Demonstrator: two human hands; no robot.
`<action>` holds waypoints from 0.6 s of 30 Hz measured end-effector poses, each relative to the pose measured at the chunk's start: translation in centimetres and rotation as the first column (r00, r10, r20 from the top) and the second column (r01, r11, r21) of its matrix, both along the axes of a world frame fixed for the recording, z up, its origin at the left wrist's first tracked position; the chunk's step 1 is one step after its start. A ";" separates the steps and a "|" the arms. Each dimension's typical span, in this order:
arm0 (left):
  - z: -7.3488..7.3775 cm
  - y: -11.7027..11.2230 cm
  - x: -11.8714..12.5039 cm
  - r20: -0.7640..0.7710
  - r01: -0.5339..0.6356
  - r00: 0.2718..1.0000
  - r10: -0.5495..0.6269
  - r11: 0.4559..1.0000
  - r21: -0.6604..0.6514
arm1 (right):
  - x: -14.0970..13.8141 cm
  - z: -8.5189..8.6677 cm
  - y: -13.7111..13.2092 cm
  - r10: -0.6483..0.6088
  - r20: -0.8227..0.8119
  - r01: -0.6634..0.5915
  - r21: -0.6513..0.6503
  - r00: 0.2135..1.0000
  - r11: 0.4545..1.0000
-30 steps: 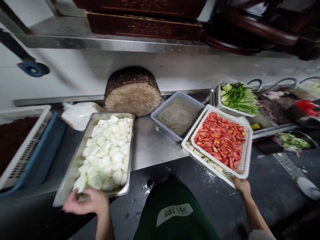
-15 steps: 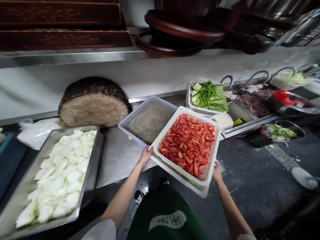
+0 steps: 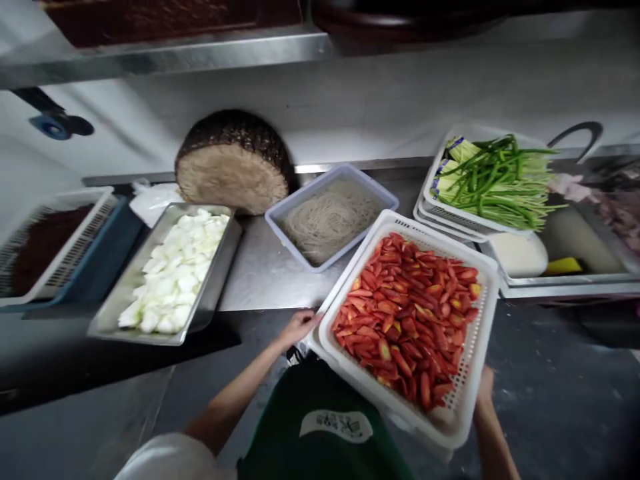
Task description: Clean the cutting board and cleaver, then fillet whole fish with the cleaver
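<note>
Between my two hands is a white perforated basket (image 3: 483,333) full of sliced red carrots (image 3: 410,317), seated in a white outer tray and tilted in front of my apron. My left hand (image 3: 299,327) grips the rim at its left corner, fingers closed. At the right side my right hand (image 3: 484,387) grips the edge; its fingers are mostly hidden behind the basket. Just beyond the basket, a pale lavender tub (image 3: 284,235) of soaking noodles (image 3: 333,220) rests on the steel counter (image 3: 260,277).
Left of the tub stands a deep steel pan (image 3: 213,293) of white vegetable pieces. A round wooden chopping block (image 3: 230,173) leans on the wall. Back right, a white basket (image 3: 425,193) holds green vegetables beside a sink (image 3: 595,243). A blue crate (image 3: 103,260) sits far left.
The carrot basket has come closer to me and slightly right, held in both hands. My view has swung left, bringing in the far-left crate and basket.
</note>
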State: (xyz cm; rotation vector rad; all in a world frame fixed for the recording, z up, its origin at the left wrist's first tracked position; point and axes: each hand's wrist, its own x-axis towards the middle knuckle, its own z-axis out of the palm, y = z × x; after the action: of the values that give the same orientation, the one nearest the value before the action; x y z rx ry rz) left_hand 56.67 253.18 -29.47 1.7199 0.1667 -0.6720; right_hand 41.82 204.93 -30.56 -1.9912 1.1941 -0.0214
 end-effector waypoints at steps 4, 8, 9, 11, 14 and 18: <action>0.8 -3.1 3.4 0.016 -0.003 1.000 0.004 0.997 -0.080 | -0.5 1.8 1.2 -0.089 0.054 0.081 0.132 0.995 0.988; 1.1 -6.8 5.7 0.054 0.003 0.999 0.000 0.999 -0.043 | -0.2 2.5 1.9 -0.141 0.083 0.124 0.182 0.987 0.975; 1.1 -7.3 5.7 0.054 -0.006 0.999 0.007 1.000 -0.020 | 0.0 2.5 1.9 -0.139 0.079 0.122 0.187 0.987 0.975; 1.1 -7.6 5.6 0.032 -0.011 0.999 0.011 1.000 -0.009 | 0.3 2.7 1.7 -0.136 0.064 0.122 0.185 0.989 0.975; 1.1 -7.6 5.6 -0.003 0.005 1.000 -0.005 1.000 -0.021 | 0.7 3.7 1.7 -0.154 0.061 0.140 0.191 0.986 0.972; 1.1 -8.8 5.7 0.011 -0.055 0.998 0.055 0.998 -0.028 | 1.2 5.4 2.2 -0.137 0.140 0.116 0.149 0.981 0.982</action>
State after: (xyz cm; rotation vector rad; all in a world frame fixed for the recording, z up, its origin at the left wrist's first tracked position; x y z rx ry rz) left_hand 62.37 244.39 -28.40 1.6867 0.1948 -0.6211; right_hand 43.06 207.10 -25.11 -1.7573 1.1897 -0.1454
